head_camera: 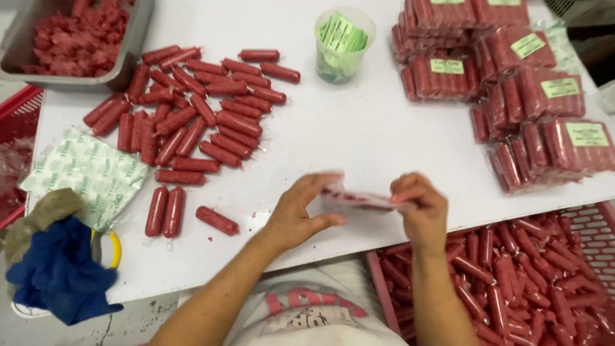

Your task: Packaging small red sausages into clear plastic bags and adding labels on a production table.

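Fingers of left hand (pixel 296 216) and right hand (pixel 419 206) pinching opposite ends of blurred clear plastic bag (pixel 354 198), loose red sausages (pixel 192 122) beyond left fingertips, labelled sausage packs (pixel 538 109) beyond right.

One head camera here, looking steeply down from above the person's chest onto the table (pixel 359 128). It's close: both forearms rise from the bottom edge toward mid-frame.
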